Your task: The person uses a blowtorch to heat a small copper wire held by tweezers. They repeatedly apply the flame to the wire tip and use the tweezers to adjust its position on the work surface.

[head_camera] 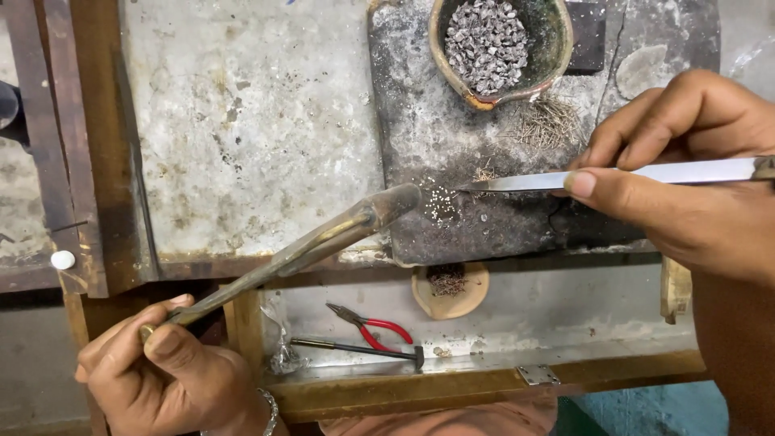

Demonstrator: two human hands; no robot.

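Gripping a brass torch (307, 250) in our left hand (165, 375) and steel tweezers (613, 176) in our right hand (686, 173), we meet both tips over tiny beads (442, 203) on the dark slab (452, 137) atop the worktop (250, 121).

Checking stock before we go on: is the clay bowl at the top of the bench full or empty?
Partly full: the clay bowl holds a heap of small grey metal pieces, with some inner wall bare.
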